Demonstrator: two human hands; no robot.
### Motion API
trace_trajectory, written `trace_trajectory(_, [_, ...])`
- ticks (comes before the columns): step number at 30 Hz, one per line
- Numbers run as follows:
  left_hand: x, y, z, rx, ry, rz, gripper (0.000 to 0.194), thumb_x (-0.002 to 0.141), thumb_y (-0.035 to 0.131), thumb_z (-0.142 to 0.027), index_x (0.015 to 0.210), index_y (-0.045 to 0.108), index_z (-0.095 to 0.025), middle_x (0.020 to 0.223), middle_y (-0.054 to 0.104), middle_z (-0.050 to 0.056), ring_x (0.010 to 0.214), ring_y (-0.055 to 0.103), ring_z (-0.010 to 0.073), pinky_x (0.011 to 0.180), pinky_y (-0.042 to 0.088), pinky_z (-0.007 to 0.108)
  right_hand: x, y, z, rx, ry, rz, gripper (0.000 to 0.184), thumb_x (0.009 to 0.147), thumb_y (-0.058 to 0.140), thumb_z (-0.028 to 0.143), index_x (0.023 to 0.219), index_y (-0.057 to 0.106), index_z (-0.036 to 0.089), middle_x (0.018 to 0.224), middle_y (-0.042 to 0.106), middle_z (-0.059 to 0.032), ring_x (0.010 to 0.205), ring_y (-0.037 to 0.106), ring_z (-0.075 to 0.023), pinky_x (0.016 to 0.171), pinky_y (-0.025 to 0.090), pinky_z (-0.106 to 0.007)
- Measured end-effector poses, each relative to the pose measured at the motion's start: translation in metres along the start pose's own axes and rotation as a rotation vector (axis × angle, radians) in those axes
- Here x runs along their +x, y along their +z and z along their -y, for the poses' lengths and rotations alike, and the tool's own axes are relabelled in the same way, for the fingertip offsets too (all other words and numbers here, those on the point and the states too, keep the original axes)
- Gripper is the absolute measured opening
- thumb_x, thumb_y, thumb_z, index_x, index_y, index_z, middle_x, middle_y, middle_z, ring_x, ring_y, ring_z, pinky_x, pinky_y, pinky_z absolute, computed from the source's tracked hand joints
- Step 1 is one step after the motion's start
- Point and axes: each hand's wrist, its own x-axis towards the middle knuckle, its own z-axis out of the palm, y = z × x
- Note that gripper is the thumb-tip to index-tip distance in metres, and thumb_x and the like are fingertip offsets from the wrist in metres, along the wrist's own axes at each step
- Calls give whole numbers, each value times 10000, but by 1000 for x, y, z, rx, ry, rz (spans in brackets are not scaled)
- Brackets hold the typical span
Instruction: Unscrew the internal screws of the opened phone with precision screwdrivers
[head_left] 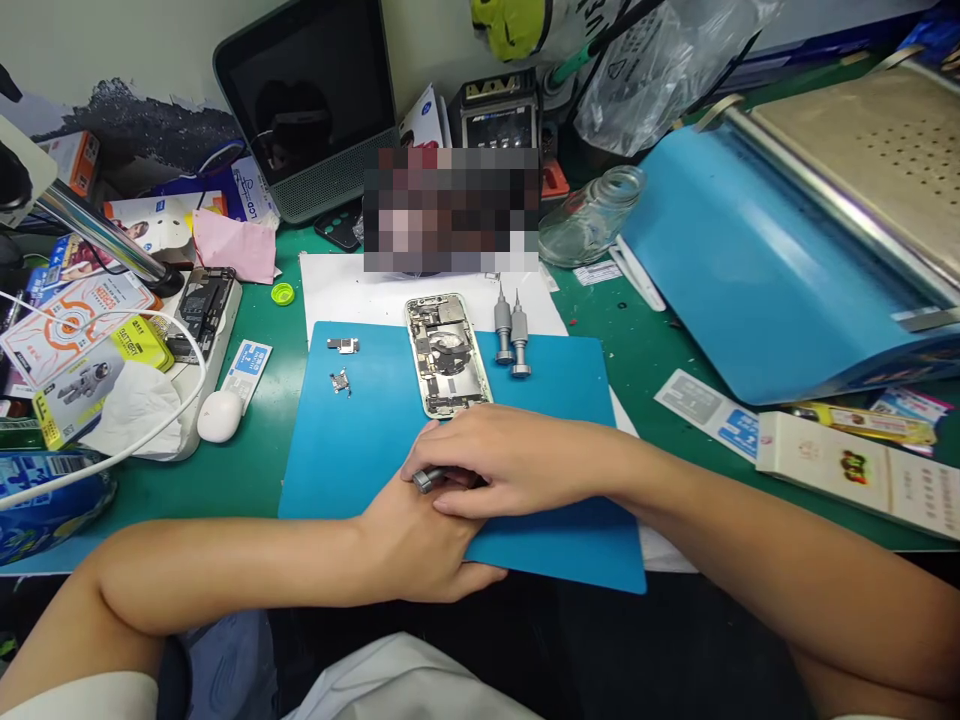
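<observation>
My right hand [510,460] lies across the back of my left hand, its fingers curled round a grey precision screwdriver [427,480], of which only the capped end shows. Beneath it, my left hand [424,530] rests palm down on the blue mat [352,450]. Its thumb is stretched out near the mat's front edge; most of its other fingers are hidden. Just beyond both hands lies an opened phone [448,355] with its inner parts bare. Two more grey screwdrivers [511,330] stand right of it. To its left are two small phone parts [343,346].
A glass jar [589,220] leans behind the mat, near a blurred patch. Left are a dark-screened display [307,100], boxes [82,320], a white cable [199,370] and a white rounded case [220,415]. Right are a rolled blue sheet [735,270] and a white carton [855,470].
</observation>
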Motion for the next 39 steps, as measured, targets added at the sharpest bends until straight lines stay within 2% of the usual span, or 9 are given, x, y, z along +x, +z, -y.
trace_trajectory(8, [0, 1, 1, 1, -6, 12, 779, 948, 552, -647, 1458, 497, -62, 1446, 600, 202, 1410, 505, 360, 1209, 359, 480, 1, -1, 1, -10, 8, 9, 222, 923, 643, 294, 1119, 705, 213, 974, 749, -55, 839, 673, -195, 748, 452, -291])
trace_trajectory(12, [0, 1, 0, 9, -18, 2, 784, 937, 566, -658, 1444, 509, -63, 1437, 606, 204, 1407, 507, 366, 1198, 374, 491, 0, 0, 0, 1, 9, 18, 235, 912, 638, 251, 1135, 704, 215, 1002, 752, -57, 859, 680, -197, 757, 459, -294])
trace_trajectory(18, [0, 1, 1, 8, -17, 20, 773, 942, 544, -663, 1439, 526, -72, 1453, 594, 207, 1425, 487, 378, 1221, 320, 521, 0, 0, 0, -9, 15, 29, 281, 889, 633, 184, 1160, 698, 219, 1038, 758, -59, 860, 686, -202, 749, 457, -297])
trace_trajectory(24, [1, -1, 1, 24, 1, 16, 772, 962, 522, -645, 1462, 503, -58, 1428, 615, 203, 1424, 486, 365, 1217, 336, 497, 0, 1, 1, -28, 11, 0, 218, 930, 653, 289, 1128, 705, 213, 983, 758, -61, 823, 679, -201, 712, 438, -291])
trace_trajectory(30, [1, -2, 1, 35, -7, 1, 812, 958, 517, -656, 1518, 439, -73, 1474, 582, 198, 1478, 420, 377, 1238, 289, 527, 0, 1, -1, -34, -13, 3, 198, 942, 627, 244, 1124, 698, 214, 974, 752, -59, 821, 671, -196, 716, 440, -291])
trace_trajectory(36, [1, -3, 2, -5, -1, 17, 788, 963, 522, -642, 1513, 452, -82, 1488, 573, 189, 1477, 427, 365, 1248, 275, 507, -1, 0, -1, -31, -19, 9, 206, 967, 589, 245, 1145, 688, 217, 999, 749, -61, 851, 675, -200, 747, 458, -303])
trace_trajectory(39, [0, -3, 2, -43, -12, 37, 778, 971, 513, -635, 1523, 441, -91, 1431, 622, 183, 1458, 452, 361, 1242, 280, 525, -2, -1, -1, -29, -16, 21, 217, 974, 574, 236, 1158, 688, 218, 1014, 751, -61, 858, 678, -200, 750, 463, -304])
